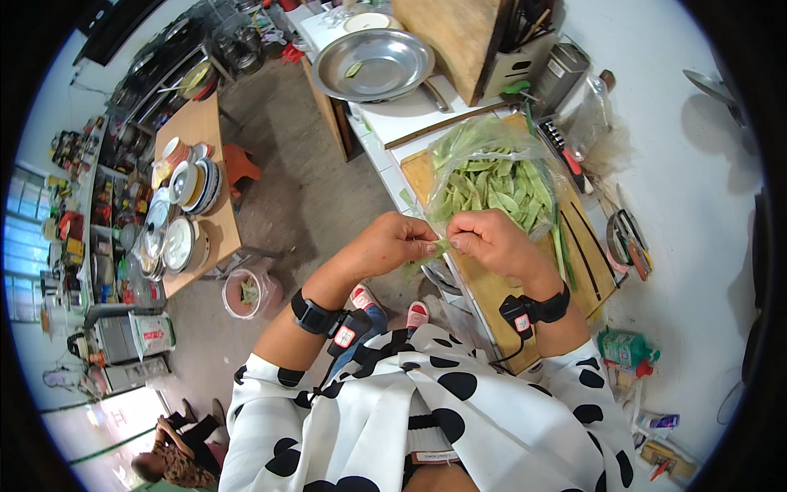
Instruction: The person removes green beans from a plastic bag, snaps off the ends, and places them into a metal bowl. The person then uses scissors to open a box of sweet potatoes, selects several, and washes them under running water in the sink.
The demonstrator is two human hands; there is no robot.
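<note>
A flat green bean pod [441, 248] is pinched between my two hands, in front of the counter's edge. My left hand [393, 245] grips one end between thumb and fingers, and part of the pod hangs below it. My right hand [492, 241] pinches the other end. Just beyond my hands, a clear plastic bag [452, 144] full of flat green beans [501, 187] lies gaping on a wooden cutting board [486, 289]. Farther off, a shallow stainless steel basin [393, 61] holds one small piece of bean [353, 69].
Right of the bag lie scallion stalks [562, 252] and dark chopsticks [581, 252]. A knife block [516, 67] stands by the wall. At floor level is a pink bucket [230, 295] with scraps. A table [230, 237] bears stacked dishes. A person [184, 449] sits at lower left.
</note>
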